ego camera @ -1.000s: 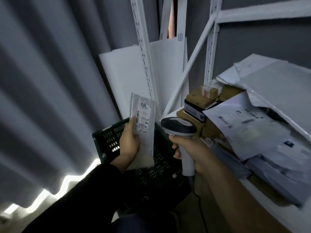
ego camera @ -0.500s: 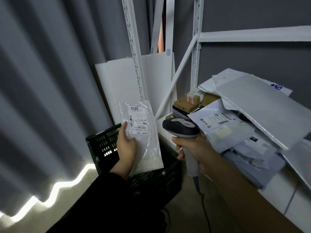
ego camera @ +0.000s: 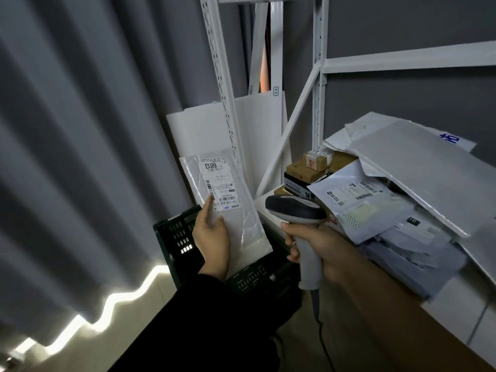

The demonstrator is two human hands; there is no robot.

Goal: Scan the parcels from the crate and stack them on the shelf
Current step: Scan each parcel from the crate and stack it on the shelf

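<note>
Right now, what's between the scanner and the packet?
Nothing: in the head view, only a bare gap separates the scanner from the packet.

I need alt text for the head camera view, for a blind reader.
A person's left hand holds up a flat, labelled parcel while the right hand grips a barcode scanner beside it. Below them stands a dark crate; to the right, a white shelf carries piled parcels.

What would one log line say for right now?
left hand: holds flat parcel | right hand: holds scanner beside it | crate: below | shelf: piled parcels
</note>
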